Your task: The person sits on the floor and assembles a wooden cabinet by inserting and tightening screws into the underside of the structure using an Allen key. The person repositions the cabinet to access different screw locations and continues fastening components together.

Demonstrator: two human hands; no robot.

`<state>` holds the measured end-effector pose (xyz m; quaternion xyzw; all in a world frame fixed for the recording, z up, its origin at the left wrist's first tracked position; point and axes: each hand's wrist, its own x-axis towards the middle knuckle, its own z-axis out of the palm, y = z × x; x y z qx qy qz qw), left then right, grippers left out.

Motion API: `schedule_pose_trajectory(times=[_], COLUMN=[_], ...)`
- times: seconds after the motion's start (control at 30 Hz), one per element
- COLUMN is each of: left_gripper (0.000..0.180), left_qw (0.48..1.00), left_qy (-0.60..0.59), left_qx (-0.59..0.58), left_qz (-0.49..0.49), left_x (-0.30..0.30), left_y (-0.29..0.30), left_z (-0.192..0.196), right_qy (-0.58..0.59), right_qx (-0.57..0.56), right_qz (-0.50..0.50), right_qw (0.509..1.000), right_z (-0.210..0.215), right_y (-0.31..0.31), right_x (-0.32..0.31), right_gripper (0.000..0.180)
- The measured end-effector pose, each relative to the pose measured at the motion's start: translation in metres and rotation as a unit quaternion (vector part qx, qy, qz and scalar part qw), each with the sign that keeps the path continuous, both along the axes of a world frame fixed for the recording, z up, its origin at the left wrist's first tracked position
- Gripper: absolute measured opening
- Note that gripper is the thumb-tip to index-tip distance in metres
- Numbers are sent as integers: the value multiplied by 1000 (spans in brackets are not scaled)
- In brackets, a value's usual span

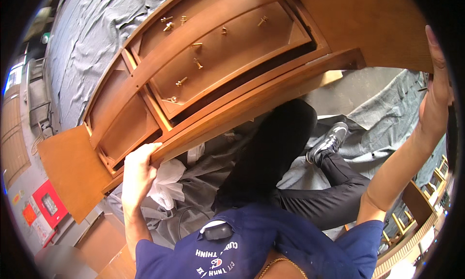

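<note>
A brown wooden furniture frame [227, 102] lies tilted across the upper middle, with a curved rail and recessed panels. My left hand [140, 167] is closed around its near lower rail, the thumb on top. At the far right, my right hand [437, 80] grips the end of the wide wooden end panel [378, 27]; one digit lies stretched along the edge and the other fingers are mostly hidden. Several small brass-coloured bolts [197, 63] rest scattered on the recessed panel [232, 51]. A second wooden end panel [72, 162] sticks out at the left.
Grey cloth [106, 31] covers the floor behind the frame and around my legs. White wrapping [167, 184] lies beside my left hand. My bent knee [290, 119] is close under the rail. A red box [50, 205] is at the left, and wooden parts [419, 201] lie at the right.
</note>
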<state>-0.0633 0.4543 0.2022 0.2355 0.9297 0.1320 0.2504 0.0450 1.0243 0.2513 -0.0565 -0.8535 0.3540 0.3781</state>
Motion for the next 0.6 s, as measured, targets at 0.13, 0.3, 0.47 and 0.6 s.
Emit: schedule_pose_trajectory(times=[0.13, 0.3, 0.47, 0.6], left_gripper=[51, 45, 56, 46], left_qw=[999, 999, 986, 938], left_qy=[-32, 19, -78, -62], left_qx=[18, 4, 78, 311], left_qz=[-18, -40, -126, -138], left_x=[-9, -2, -37, -50], left_y=[8, 2, 46, 143], left_z=[2, 0, 13, 28], right_qy=[-35, -69, -78, -35], right_qx=[24, -13, -58, -77], right_qz=[-59, -64, -125, -193], right_qw=[997, 996, 987, 978], right_z=[4, 4, 0, -13], right_y=[3, 4, -2, -27], right_x=[16, 28, 39, 45], right_gripper=[27, 28, 27, 35])
